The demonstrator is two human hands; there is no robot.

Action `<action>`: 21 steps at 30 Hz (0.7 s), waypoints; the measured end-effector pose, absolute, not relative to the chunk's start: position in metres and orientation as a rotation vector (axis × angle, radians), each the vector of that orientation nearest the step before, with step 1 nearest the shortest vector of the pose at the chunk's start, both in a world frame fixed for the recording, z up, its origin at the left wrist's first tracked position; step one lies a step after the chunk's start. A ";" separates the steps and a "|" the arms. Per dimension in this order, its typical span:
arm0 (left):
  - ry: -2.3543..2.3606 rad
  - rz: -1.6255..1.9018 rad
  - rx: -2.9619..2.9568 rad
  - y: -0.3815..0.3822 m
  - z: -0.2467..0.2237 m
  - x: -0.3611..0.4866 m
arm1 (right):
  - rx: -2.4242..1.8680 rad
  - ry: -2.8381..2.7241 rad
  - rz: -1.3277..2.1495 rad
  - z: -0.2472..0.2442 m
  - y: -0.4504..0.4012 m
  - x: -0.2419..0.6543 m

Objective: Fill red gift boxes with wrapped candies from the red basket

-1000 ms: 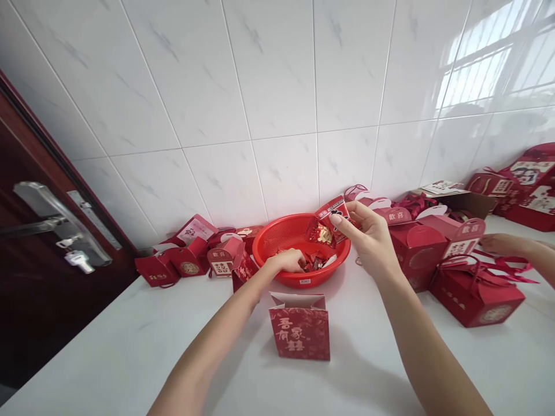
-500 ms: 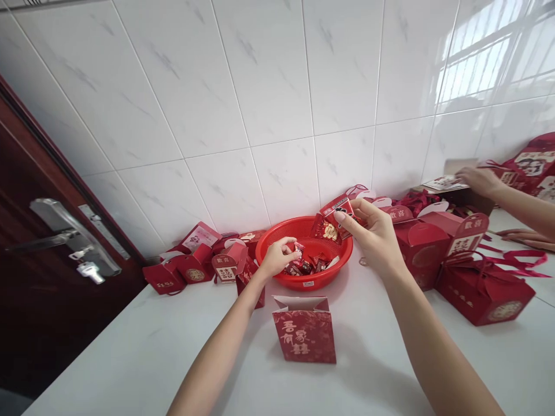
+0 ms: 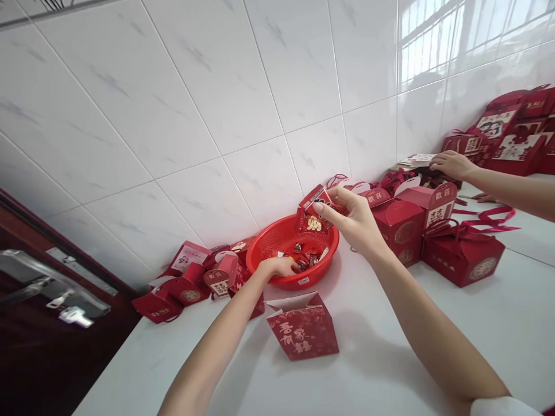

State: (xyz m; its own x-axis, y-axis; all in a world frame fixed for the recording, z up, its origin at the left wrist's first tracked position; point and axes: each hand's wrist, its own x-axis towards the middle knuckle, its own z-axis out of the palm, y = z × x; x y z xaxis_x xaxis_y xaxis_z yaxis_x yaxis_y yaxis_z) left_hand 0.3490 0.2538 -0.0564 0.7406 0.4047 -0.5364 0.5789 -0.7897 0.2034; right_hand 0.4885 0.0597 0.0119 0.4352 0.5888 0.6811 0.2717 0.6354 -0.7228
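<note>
In the head view my right hand [image 3: 353,219] pinches small red snack packets [image 3: 314,216] between thumb and fingers, above the back right of a red plastic basket [image 3: 303,283]. The front one has white and black print and a pale picture. My left hand [image 3: 277,267] reaches over the basket's near left rim, its fingers curled down among the wrapped sweets [image 3: 311,257]. The fingertips are partly hidden, so what they grip cannot be made out. Just in front of the basket a dark red paper gift bag [image 3: 303,332] with pale lettering stands upright, its top open.
Several red gift boxes [image 3: 191,289] line the wall on the left, beside a door with a lever handle and keys [image 3: 73,315]. More boxes [image 3: 463,254] and ribbons stand on the right. Another person's hand [image 3: 453,164] touches white cards at the far right.
My left hand has gone lower into the basket, among the sweets. My right hand still holds the packets over the basket. The camera view has tilted and turned to the right.
</note>
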 end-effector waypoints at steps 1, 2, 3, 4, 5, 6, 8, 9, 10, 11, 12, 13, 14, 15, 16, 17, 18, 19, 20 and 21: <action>0.765 -0.686 2.600 0.254 -0.059 0.352 | -0.896 -1.148 0.230 0.012 0.059 0.489; 0.772 -0.684 2.615 0.254 -0.063 0.355 | -0.890 -1.154 0.224 0.012 0.059 0.489; 0.777 -0.676 2.626 0.254 -0.065 0.356 | -0.889 -1.156 0.218 0.013 0.058 0.490; 0.778 -0.666 2.629 0.253 -0.067 0.357 | -0.890 -1.155 0.215 0.014 0.058 0.490; 0.773 -0.656 2.626 0.253 -0.068 0.356 | -0.892 -1.153 0.213 0.014 0.057 0.490; 0.764 -0.647 2.617 0.252 -0.069 0.356 | -0.893 -1.150 0.213 0.015 0.056 0.491; 0.737 -0.624 2.589 0.252 -0.067 0.353 | -0.893 -1.143 0.212 0.016 0.055 0.492; 0.721 -0.602 2.573 0.252 -0.066 0.352 | -0.892 -1.140 0.212 0.016 0.054 0.492; 0.707 -0.568 2.556 0.253 -0.064 0.350 | -0.892 -1.139 0.215 0.016 0.054 0.493; 0.698 -0.520 2.539 0.254 -0.062 0.348 | -0.893 -1.137 0.218 0.016 0.054 0.494; 0.693 -0.458 2.521 0.254 -0.060 0.346 | -0.895 -1.136 0.222 0.016 0.054 0.494; 0.691 -0.384 2.501 0.255 -0.059 0.344 | -0.897 -1.135 0.226 0.016 0.053 0.495; 0.691 -0.303 2.477 0.256 -0.057 0.341 | -0.899 -1.132 0.224 0.017 0.053 0.495; 0.691 -0.223 2.451 0.256 -0.055 0.338 | -0.900 -1.126 0.219 0.017 0.052 0.496; 0.691 -0.146 2.425 0.257 -0.054 0.335 | -0.903 -1.120 0.210 0.017 0.051 0.497; 0.692 -0.074 2.403 0.258 -0.052 0.332 | -0.904 -1.112 0.202 0.018 0.050 0.497; 0.695 -0.009 2.387 0.259 -0.051 0.329 | -0.905 -1.104 0.196 0.018 0.049 0.498; 0.703 0.048 2.379 0.260 -0.050 0.327 | -0.906 -1.097 0.192 0.019 0.048 0.498; 0.713 0.094 2.377 0.262 -0.049 0.325 | -0.906 -1.093 0.193 0.019 0.048 0.499; 0.722 0.127 2.381 0.264 -0.048 0.324 | -0.906 -1.092 0.196 0.020 0.047 0.499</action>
State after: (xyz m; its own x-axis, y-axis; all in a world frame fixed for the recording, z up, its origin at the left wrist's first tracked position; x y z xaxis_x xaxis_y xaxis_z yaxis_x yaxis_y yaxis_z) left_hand 0.3242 0.2638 -0.0483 0.8443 0.5286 -0.0877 0.4667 -0.6451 0.6050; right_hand 0.4989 0.0469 0.0196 0.4829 0.5512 0.6804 0.2805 0.6387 -0.7165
